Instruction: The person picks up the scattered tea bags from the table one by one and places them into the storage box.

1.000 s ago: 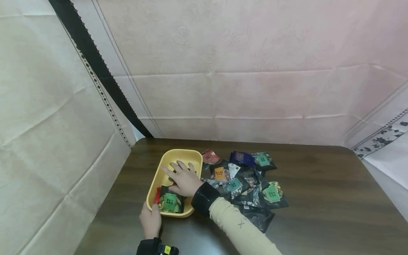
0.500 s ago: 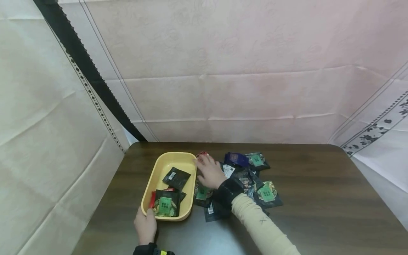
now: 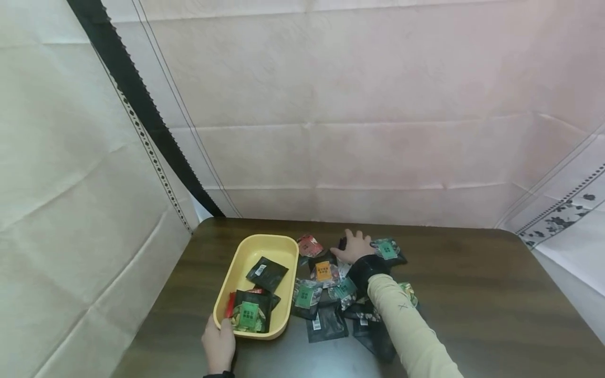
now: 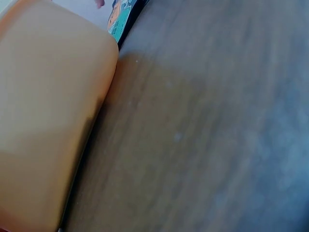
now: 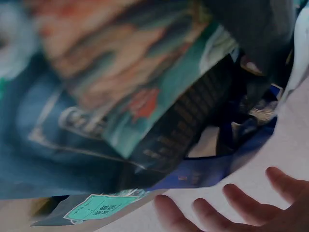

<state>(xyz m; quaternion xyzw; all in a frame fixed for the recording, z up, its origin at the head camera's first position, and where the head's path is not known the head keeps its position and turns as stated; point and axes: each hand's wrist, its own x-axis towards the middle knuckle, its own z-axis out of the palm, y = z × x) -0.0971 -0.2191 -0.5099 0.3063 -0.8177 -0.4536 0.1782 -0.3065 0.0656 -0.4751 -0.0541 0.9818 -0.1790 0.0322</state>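
Note:
My left hand (image 3: 219,344) grips the near left corner of a yellow plastic basket (image 3: 271,244), thumb over the rim; the basket's outer wall (image 4: 53,96) fills the left of the left wrist view. Inside lie a plain black packet (image 3: 267,274), a green-labelled food packet (image 3: 250,312) and something red beneath. Over the far part of a packet pile my right hand (image 3: 353,249) reaches, fingers spread. In the right wrist view, its fingers (image 5: 241,205) are extended close to a dark blue packet (image 5: 203,172), which the hand mostly hides in the head view.
Several dark packets lie loose right of the basket: a red one (image 3: 309,245), an orange-labelled one (image 3: 324,271), a face-down black one (image 3: 327,321) and a green-labelled one (image 3: 388,250) at the far right. The wooden table (image 3: 472,294) ends at a fabric wall (image 3: 359,157).
My right hand has left the basket, moving right across the pile to its far side. The black packet in the basket has come into full view. My left hand stays on the rim.

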